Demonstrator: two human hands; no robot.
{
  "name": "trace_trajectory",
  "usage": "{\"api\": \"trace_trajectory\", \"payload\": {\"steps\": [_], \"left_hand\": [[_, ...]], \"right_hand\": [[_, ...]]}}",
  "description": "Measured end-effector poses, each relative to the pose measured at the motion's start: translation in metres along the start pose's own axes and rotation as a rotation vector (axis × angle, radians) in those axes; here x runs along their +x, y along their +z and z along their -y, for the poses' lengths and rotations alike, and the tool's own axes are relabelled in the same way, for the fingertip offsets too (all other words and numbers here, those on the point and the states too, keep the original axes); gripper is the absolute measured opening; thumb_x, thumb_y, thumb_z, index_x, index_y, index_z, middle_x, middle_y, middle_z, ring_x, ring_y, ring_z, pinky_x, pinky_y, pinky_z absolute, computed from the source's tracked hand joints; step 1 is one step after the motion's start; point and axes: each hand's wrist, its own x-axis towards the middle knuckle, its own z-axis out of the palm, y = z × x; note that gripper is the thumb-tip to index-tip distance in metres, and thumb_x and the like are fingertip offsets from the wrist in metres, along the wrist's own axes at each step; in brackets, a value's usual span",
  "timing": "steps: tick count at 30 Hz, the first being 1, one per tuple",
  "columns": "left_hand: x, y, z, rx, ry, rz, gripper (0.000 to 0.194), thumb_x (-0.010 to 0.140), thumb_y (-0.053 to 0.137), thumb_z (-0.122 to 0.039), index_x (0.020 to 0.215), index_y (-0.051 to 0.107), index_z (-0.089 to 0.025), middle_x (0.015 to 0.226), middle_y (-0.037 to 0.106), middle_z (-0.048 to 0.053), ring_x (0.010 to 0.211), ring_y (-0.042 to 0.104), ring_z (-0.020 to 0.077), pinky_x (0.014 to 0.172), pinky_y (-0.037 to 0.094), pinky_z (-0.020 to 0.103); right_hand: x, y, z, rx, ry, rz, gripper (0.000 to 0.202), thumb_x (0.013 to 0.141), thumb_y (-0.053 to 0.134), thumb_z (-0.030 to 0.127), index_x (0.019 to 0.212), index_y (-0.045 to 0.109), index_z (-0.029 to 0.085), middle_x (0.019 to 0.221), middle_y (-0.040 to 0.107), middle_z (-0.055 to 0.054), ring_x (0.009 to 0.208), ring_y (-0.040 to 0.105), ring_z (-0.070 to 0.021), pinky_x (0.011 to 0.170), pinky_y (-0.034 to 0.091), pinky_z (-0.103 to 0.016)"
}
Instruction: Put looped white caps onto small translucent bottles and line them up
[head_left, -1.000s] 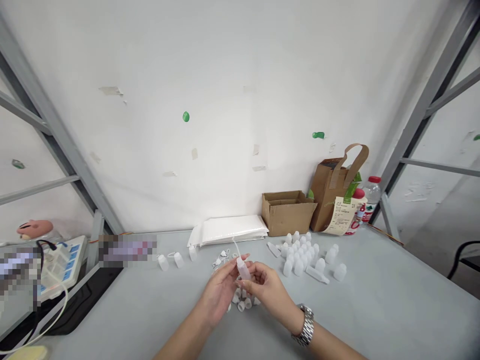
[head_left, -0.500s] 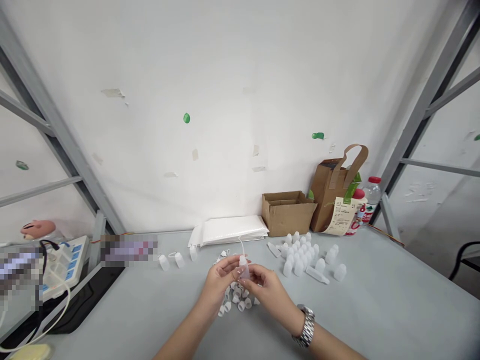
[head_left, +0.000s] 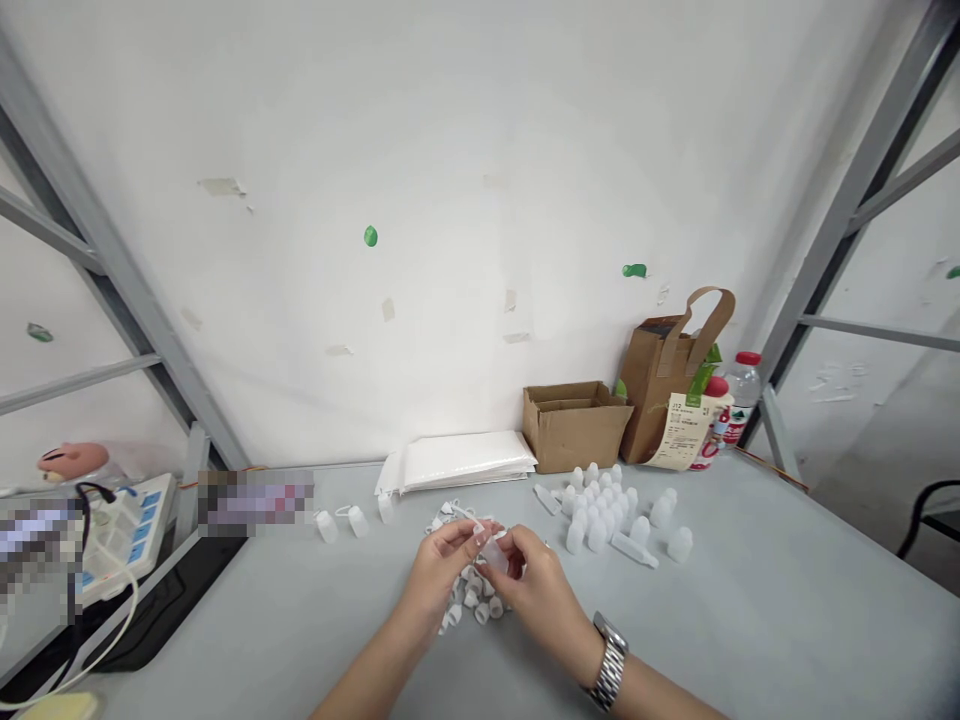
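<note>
I see the left hand [head_left: 448, 556] and right hand [head_left: 529, 572] pinching a small bottle [head_left: 494, 556] above loose caps [head_left: 481, 612]; left of their grip, three strapped bottles [head_left: 358, 522] look finished, while many plain bottles [head_left: 598, 535] wait rightward.

The bottle [head_left: 495, 556] is milky white (caps [head_left: 482, 613] white too), the table [head_left: 300, 620] grey.

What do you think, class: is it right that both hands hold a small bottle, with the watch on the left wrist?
Not quite: the watch is on the right wrist, as the head view shows. The left hand and right hand do both hold the small bottle.
</note>
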Motion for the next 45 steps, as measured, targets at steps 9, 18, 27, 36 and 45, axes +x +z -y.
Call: {"api": "trace_trajectory", "payload": {"steps": [9, 18, 27, 36, 45], "left_hand": [[0.015, -0.027, -0.004, 0.262, 0.050, -0.118, 0.041, 0.069, 0.055, -0.051, 0.089, 0.063, -0.016, 0.089, 0.067, 0.008, 0.082, 0.060, 0.0210, 0.074, 0.045, 0.032], [0.017, -0.039, 0.011, 0.952, 0.161, 0.040, 0.013, 0.067, 0.058, -0.025, 0.077, 0.063, -0.019, 0.079, 0.058, 0.003, 0.074, 0.055, 0.0190, 0.069, 0.042, 0.031], [0.023, -0.043, 0.031, 1.218, 0.418, 0.026, 0.023, 0.076, 0.048, -0.015, 0.093, 0.063, -0.022, 0.093, 0.058, 0.006, 0.094, 0.049, 0.0222, 0.083, 0.040, 0.036], [0.030, -0.042, 0.034, 1.295, 0.441, 0.019, 0.018, 0.076, 0.053, -0.018, 0.090, 0.064, -0.023, 0.088, 0.058, 0.005, 0.090, 0.050, 0.0218, 0.079, 0.041, 0.035], [0.032, -0.040, 0.027, 0.991, 0.441, -0.066, 0.013, 0.078, 0.051, -0.029, 0.083, 0.060, -0.022, 0.093, 0.062, 0.004, 0.095, 0.052, 0.0219, 0.084, 0.039, 0.037]], "right_hand": [[0.012, -0.011, -0.001, 0.088, 0.082, -0.046, 0.016, 0.074, 0.058, 0.033, 0.070, 0.051, 0.018, 0.062, 0.050, 0.003, 0.058, 0.044, -0.0125, 0.054, 0.037, -0.024], [0.017, -0.013, -0.009, 0.167, 0.141, -0.060, 0.022, 0.072, 0.060, 0.038, 0.070, 0.051, 0.018, 0.061, 0.047, 0.003, 0.058, 0.043, -0.0130, 0.054, 0.036, -0.024], [0.016, -0.010, -0.011, 0.216, 0.154, -0.007, 0.023, 0.072, 0.059, 0.039, 0.072, 0.052, 0.018, 0.064, 0.050, 0.002, 0.060, 0.045, -0.0133, 0.055, 0.037, -0.024], [0.011, -0.007, -0.008, 0.217, 0.165, 0.075, 0.020, 0.073, 0.059, 0.037, 0.074, 0.055, 0.017, 0.065, 0.053, 0.002, 0.060, 0.044, -0.0122, 0.055, 0.036, -0.023], [0.013, -0.008, -0.005, 0.162, 0.129, 0.122, 0.024, 0.075, 0.057, 0.036, 0.083, 0.065, 0.015, 0.067, 0.058, 0.000, 0.061, 0.047, -0.0137, 0.057, 0.038, -0.024]]}}
